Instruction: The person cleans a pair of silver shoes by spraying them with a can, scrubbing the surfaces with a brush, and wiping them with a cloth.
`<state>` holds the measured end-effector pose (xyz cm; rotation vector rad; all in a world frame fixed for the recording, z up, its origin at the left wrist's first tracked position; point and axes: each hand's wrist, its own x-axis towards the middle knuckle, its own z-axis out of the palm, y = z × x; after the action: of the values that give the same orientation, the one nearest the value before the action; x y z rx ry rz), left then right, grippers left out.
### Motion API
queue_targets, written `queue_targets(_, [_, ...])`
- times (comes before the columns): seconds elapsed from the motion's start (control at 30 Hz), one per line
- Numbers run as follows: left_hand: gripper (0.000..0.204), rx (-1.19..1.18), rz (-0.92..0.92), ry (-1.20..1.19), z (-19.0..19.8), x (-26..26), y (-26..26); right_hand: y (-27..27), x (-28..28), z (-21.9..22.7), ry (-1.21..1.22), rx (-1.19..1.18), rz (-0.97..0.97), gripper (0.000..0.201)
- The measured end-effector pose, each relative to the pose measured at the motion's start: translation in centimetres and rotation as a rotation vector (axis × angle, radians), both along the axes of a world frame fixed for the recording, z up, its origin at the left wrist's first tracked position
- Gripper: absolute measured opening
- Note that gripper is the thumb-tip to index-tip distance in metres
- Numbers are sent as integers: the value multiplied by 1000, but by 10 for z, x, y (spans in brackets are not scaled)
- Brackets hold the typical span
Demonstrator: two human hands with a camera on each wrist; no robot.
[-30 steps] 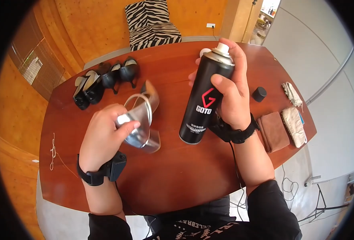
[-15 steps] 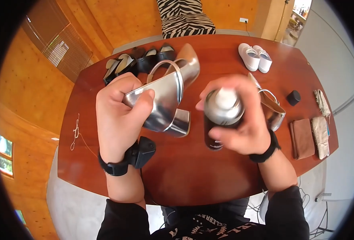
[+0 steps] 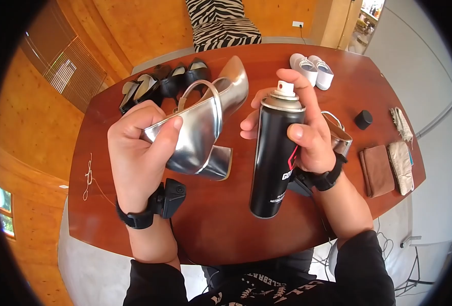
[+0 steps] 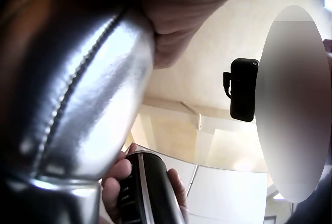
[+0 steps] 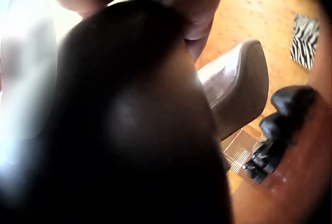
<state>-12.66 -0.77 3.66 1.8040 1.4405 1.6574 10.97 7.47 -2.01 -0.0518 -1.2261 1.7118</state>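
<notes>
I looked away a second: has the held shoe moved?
Yes, up the head view: the silver shoe now has its toe level with, not below, the rightmost black shoe.

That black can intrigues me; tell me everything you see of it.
The black can is a metal-looking cylinder with a silvery shoulder, an uncapped white nozzle and red and white print partly turned away. The right hand grips it above the table, nozzle end up, leaning slightly, beside the silver shoe.

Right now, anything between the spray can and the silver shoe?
No separate object visible. In the head view, only fingers of the right hand jut past the spray can toward the silver shoe; past them the gap looks open.
</notes>
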Motion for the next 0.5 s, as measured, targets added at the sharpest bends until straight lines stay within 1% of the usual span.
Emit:
queue_targets(0.07, [30,-7,15,32,1,0,0,-2,1,1,-139,213,-158,80])
queue_targets(0.1, [32,-12,24,49,1,0,-1,-1,1,-2,-231,439,-238,78])
queue_targets(0.17, [36,-20,43,78,1,1,-1,1,0,-4,-351,877,-466,74])
queue_targets(0.23, [40,-25,54,96,2,5,-1,-19,-3,1,-518,977,-465,67])
queue_targets(0.27, [41,-21,60,111,3,6,-1,-27,-10,-3,-467,957,-425,68])
queue_targets(0.33, [41,-17,72,145,4,5,-1,-37,-16,-7,-473,963,-381,69])
queue_targets(0.37, [41,-16,64,164,5,3,-2,-40,-20,-8,-456,999,-408,68])
queue_targets(0.43, [42,-10,48,201,6,-1,-4,-45,-19,-7,-467,1037,-358,68])
queue_targets(0.5, [39,-1,40,153,7,-3,-3,-45,-20,-8,-434,1046,-314,67])
